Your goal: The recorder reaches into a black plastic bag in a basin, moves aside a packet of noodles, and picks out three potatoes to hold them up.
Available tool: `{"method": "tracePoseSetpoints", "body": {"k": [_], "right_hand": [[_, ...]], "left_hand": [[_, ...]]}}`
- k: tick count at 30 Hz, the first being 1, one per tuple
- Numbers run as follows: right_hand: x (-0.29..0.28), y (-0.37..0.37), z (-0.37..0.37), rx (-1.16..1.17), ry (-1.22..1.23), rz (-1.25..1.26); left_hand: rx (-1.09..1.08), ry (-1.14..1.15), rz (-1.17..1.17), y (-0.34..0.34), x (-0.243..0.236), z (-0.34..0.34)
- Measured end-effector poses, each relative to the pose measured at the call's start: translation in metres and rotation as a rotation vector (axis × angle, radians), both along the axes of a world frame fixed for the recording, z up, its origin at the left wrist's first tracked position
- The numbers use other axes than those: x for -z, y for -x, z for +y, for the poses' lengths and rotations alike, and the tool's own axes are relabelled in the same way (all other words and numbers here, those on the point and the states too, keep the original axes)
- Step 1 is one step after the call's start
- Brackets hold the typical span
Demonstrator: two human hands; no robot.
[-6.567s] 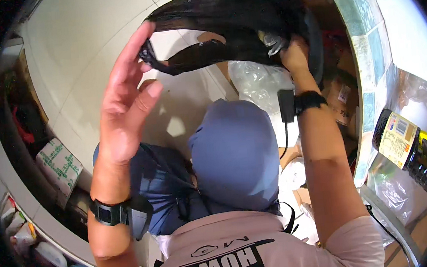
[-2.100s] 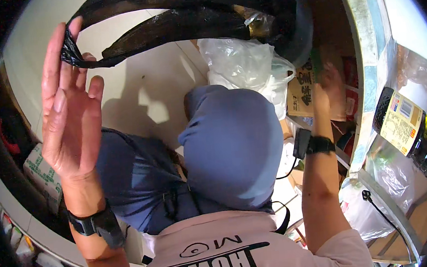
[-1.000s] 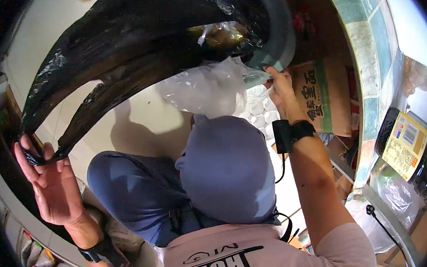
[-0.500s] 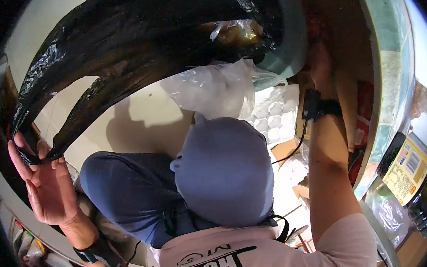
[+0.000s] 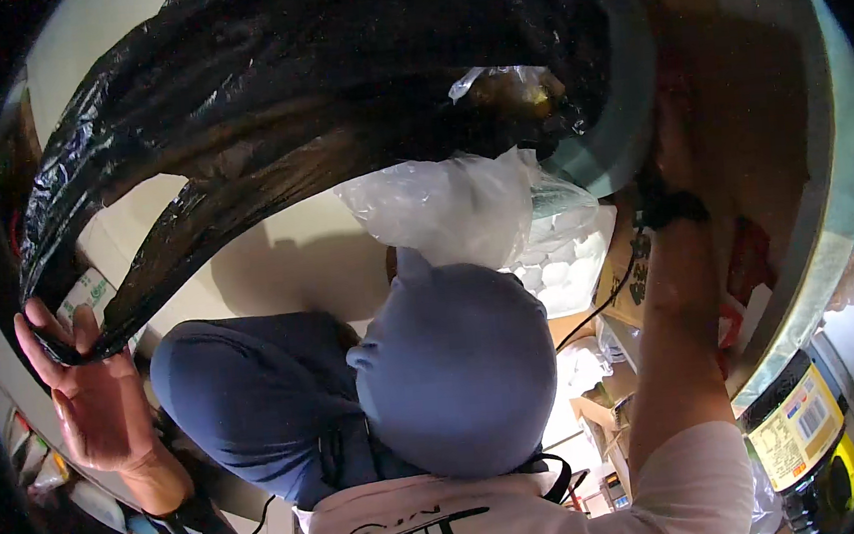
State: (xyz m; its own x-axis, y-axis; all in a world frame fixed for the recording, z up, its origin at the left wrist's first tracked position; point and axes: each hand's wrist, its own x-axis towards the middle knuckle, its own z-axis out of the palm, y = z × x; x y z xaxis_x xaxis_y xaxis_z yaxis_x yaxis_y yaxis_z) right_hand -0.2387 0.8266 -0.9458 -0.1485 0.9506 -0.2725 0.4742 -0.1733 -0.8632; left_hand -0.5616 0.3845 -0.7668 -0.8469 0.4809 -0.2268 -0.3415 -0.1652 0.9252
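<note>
A black plastic bag (image 5: 233, 92) is stretched across the upper view, its far end in a grey-green bin (image 5: 604, 158). My left hand (image 5: 102, 413) holds the bag's end at the left, with the plastic looped around its raised fingers. A clear bag with yellowish-brown contents (image 5: 525, 87) shows through the opening on the right. Past the bin, my right hand (image 5: 674, 132) reaches into deep shadow beside the bin's wall. Its fingers are hidden, so what it touches cannot be made out.
A clear plastic bag (image 5: 442, 206) lies beside a white egg tray (image 5: 572, 261) below the bin. A brown cardboard box (image 5: 629, 286) stands near my right forearm. Along the right runs a tiled edge (image 5: 806, 307), with a labelled dark bottle (image 5: 796, 429) beyond. My bent knee is in the middle.
The whole view has shifted, with the bag, bin and tray appearing lower and further right. My left hand keeps hold of the bag; my right hand stays in the shadow beside the bin.
</note>
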Motion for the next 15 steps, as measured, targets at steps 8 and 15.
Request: {"method": "tracePoseSetpoints", "body": {"k": [8,15], "right_hand": [[0.011,-0.009,0.011,-0.034,0.007,0.003],[0.001,-0.017,0.006,-0.052,-0.05,-0.033]], "left_hand": [[0.02,-0.012,-0.02,0.004,0.0,0.0],[0.061,-0.015,0.026,0.004,-0.001,0.01]]}}
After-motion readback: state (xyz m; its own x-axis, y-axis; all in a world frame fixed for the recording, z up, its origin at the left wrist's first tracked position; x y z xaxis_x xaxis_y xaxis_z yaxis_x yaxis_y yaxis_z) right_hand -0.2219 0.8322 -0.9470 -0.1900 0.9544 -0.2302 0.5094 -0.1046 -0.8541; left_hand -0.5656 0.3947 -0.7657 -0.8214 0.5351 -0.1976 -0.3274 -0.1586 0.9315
